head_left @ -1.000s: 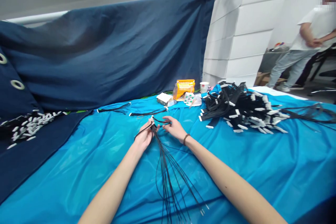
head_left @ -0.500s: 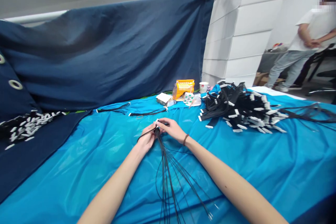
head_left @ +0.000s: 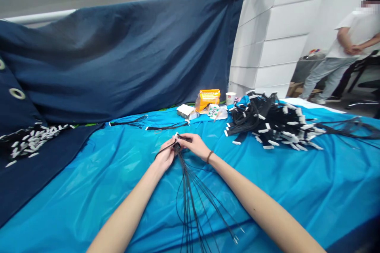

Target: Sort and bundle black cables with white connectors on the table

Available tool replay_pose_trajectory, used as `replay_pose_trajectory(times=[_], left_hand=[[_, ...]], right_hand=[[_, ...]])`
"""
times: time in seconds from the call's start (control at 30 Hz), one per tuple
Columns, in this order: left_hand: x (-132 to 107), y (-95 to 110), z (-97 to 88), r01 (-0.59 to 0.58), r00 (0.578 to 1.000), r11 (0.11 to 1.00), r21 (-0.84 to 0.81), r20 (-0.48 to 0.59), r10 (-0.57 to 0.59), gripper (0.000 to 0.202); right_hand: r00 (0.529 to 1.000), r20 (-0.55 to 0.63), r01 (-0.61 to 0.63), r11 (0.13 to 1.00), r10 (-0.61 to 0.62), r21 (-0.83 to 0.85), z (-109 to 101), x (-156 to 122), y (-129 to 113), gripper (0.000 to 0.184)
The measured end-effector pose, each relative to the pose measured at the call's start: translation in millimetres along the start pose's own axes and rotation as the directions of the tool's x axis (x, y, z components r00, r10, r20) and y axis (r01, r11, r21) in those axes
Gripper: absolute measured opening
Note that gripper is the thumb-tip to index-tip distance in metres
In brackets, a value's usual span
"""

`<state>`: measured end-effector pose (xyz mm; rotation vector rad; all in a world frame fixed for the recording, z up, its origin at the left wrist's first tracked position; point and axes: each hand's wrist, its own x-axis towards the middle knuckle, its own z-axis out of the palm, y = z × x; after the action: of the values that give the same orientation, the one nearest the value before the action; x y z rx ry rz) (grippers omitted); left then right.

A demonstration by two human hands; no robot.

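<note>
Left grip [head_left: 166,155], right grip [head_left: 196,146], wires [head_left: 185,172] between

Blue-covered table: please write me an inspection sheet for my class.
Surface: creased blue sheet.
Items in hand: black wire bundle, small white piece at its gathered end.
Clutter: orange pouch, paper cup, small box, beyond the hands.
Hands: left hand grips the gathered end; right hand meets it, grip partly hidden.
Cables: large pile at right, white-ended heap at left.
Surroundings: dark blue curtain, white box stack, standing person.

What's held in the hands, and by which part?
Black wire bundle, held in left hand and right hand at its gathered end, by the white connector; exact contact hidden.
</note>
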<state>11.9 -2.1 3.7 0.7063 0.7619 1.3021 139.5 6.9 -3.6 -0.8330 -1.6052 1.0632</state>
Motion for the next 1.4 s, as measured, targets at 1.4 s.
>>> replay_pose_trajectory(times=[1.4], left_hand=[[-3.6, -0.2, 3.3, 0.043, 0.999, 0.998, 0.037, -0.007, -0.042, 0.017]], right_hand=[[1.000, 0.004, 0.012, 1.000, -0.012, 0.016, -0.3, 0.0, -1.7, 0.037]])
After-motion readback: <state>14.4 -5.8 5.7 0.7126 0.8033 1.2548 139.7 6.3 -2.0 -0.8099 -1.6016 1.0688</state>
